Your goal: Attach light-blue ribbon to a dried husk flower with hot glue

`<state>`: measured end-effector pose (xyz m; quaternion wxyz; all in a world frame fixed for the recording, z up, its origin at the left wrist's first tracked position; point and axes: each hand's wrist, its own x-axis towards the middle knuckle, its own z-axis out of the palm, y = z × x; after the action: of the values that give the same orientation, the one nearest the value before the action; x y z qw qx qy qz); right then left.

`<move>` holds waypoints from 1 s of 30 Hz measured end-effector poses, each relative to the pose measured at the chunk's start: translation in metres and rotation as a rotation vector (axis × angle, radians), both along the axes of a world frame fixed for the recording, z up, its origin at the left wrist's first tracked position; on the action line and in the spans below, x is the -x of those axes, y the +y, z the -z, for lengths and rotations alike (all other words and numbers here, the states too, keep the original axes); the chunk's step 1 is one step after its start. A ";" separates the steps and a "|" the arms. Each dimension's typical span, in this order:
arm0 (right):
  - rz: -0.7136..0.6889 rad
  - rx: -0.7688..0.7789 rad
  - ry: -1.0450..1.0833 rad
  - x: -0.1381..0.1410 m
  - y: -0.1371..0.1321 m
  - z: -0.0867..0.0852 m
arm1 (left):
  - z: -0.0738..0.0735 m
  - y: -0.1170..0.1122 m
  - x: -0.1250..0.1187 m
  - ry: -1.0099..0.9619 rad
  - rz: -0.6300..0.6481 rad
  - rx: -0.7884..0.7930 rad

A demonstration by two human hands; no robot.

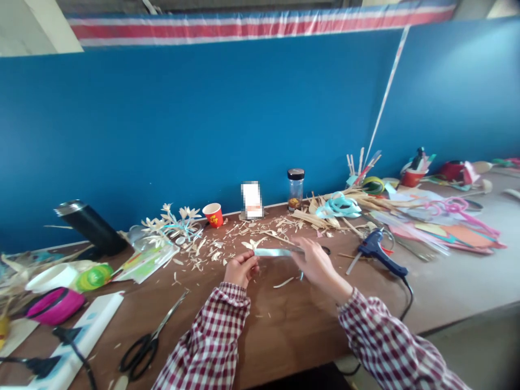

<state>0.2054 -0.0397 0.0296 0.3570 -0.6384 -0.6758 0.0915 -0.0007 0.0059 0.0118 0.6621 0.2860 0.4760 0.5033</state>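
Two hands, one blue strip between

One held ribbon, one glue gun, one lidded jar

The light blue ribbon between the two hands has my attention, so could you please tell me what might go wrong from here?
The ribbon could twist or slip if the left hand loosens its pinch. Pale shavings scattered nearby might cling to it. The glue gun lies to the right of the right hand, and its cord passes near the right sleeve, which could snag it.
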 end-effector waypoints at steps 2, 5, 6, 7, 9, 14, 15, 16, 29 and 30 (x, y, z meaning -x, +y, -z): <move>0.007 -0.057 -0.086 0.007 -0.012 -0.001 | -0.001 -0.001 -0.001 -0.002 0.014 0.015; -0.080 -0.066 -0.038 0.026 -0.023 -0.003 | -0.003 -0.002 -0.003 -0.009 0.032 0.048; -0.116 -0.059 -0.010 0.033 -0.025 -0.003 | -0.003 -0.002 -0.003 -0.011 0.035 0.057; -0.148 -0.050 0.011 0.040 -0.027 -0.004 | -0.002 -0.002 -0.003 -0.015 0.035 0.062; -0.209 -0.029 0.030 0.049 -0.029 -0.004 | -0.001 -0.001 -0.003 -0.032 0.031 0.057; -0.211 0.029 -0.011 0.025 -0.044 -0.004 | 0.004 -0.001 0.000 -0.071 0.017 0.016; -0.174 0.032 -0.044 0.011 -0.048 -0.004 | 0.004 -0.001 0.000 -0.056 0.012 0.018; -0.125 0.033 -0.087 -0.004 -0.052 -0.005 | 0.004 -0.002 0.000 -0.037 0.006 0.024; 0.578 0.237 -0.692 -0.163 -0.076 0.020 | 0.001 -0.008 -0.006 0.027 0.018 0.045; 0.568 0.212 -0.696 -0.165 -0.077 0.024 | 0.002 -0.008 -0.006 0.017 0.022 0.045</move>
<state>0.3709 -0.1165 0.0060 0.0525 -0.8239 -0.5408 -0.1610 0.0049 -0.0023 0.0099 0.6696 0.2804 0.4899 0.4827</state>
